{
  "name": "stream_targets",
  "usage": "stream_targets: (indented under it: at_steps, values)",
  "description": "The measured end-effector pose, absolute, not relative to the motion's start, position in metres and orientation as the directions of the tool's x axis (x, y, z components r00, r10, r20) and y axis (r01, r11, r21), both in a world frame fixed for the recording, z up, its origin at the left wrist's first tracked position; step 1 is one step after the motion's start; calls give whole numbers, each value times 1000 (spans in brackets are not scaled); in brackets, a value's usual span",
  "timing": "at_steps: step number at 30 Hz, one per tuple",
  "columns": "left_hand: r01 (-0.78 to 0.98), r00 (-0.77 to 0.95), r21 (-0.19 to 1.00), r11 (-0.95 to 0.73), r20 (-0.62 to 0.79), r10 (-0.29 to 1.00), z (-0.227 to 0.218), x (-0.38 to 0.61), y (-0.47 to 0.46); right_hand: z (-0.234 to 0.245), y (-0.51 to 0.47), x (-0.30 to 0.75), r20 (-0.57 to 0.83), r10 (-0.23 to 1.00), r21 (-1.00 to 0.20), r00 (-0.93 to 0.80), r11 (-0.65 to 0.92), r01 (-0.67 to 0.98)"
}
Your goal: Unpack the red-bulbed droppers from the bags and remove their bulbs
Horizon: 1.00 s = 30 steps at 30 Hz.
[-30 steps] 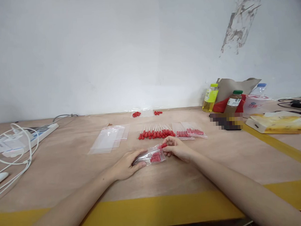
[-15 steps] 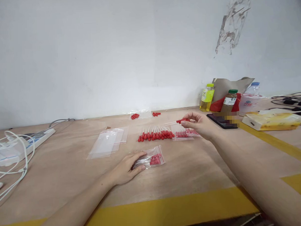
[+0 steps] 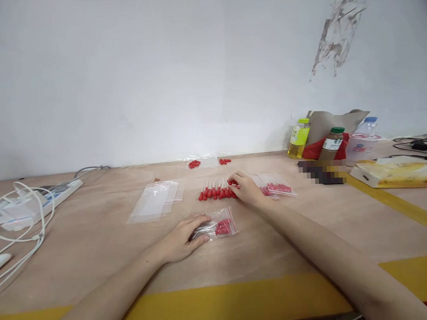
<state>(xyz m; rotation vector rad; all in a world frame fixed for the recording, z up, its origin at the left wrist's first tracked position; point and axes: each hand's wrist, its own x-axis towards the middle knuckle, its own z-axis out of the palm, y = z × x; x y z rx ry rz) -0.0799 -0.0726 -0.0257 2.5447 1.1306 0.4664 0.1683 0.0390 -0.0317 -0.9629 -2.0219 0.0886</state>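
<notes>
My left hand (image 3: 184,233) lies on the wooden table, fingers curled over the left end of a clear zip bag (image 3: 217,226) that holds several red-bulbed droppers. My right hand (image 3: 245,188) rests at the right end of a row of loose red-bulbed droppers (image 3: 216,191), fingertips pinched at the nearest ones. Right of that hand lie filled bags of droppers (image 3: 279,187). A stack of empty clear zip bags (image 3: 155,200) lies to the left of the row.
Loose red bulbs (image 3: 194,163) lie near the wall. A white power strip with cables (image 3: 29,203) sits at the left. Bottles (image 3: 298,138), a cup, a brown paper bag, a phone and a tissue pack (image 3: 396,172) stand at the right. Yellow tape (image 3: 218,295) edges the table.
My right hand left the bag, swung up and right holding a single dropper, then came down onto the right end of the dropper row. My left hand stayed on the bag.
</notes>
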Motion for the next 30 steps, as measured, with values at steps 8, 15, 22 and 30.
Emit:
stream_targets:
  at_steps: [8, 15, 22, 30]
  values:
    - [647, 640, 405, -646, 171, 749, -26, -80, -72, -36, 37, 166, 605, 708, -397, -365, 665, 632]
    - [657, 630, 408, -634, 165, 759, -25, -79, -73, -26, 24, 169, 580, 739, -272, -343, 572, 774]
    - [640, 637, 416, -646, 183, 749, -26, -79, -73, -24, -11, 180, 511, 812, -486, -283, 544, 684]
    - [649, 640, 439, -621, 125, 758, -24, -78, -71, -43, -34, 174, 436, 715, -636, -546, 674, 375]
